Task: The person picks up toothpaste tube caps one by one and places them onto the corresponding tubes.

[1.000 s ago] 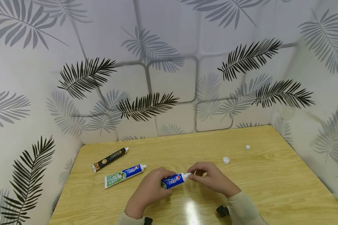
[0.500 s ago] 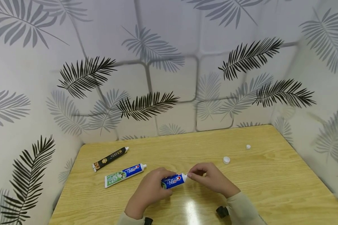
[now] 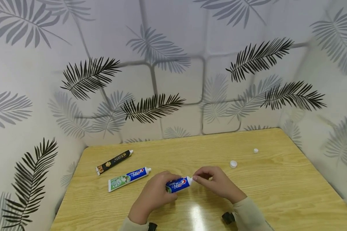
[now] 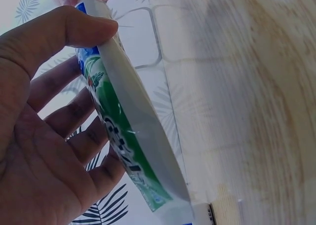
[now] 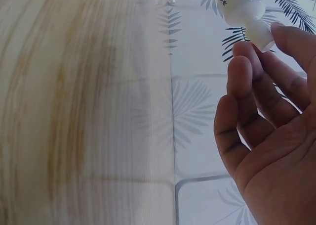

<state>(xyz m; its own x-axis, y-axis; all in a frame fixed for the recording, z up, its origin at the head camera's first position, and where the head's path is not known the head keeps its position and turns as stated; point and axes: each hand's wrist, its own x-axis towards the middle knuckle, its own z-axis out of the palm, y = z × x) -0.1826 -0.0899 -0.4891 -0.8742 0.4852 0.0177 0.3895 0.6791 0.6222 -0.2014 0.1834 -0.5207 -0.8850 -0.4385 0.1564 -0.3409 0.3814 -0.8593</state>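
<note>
While the left hand (image 3: 156, 192) grips the Crest toothpaste tube (image 3: 178, 185), lower centre, and the right hand (image 3: 217, 183) pinches its white cap (image 5: 259, 35), twisting without squeezing seems best.

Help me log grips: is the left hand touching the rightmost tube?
Touching. Left wrist view: the left hand presses its thumb against the rightmost tube.

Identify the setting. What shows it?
Probably an enclosed tabletop booth or room corner, maybe set up for recording; can't be sure. Leaf-print walls rise behind and on both sides of a wood-grain table, where Crest toothpaste tubes and loose white caps are in view.
</note>
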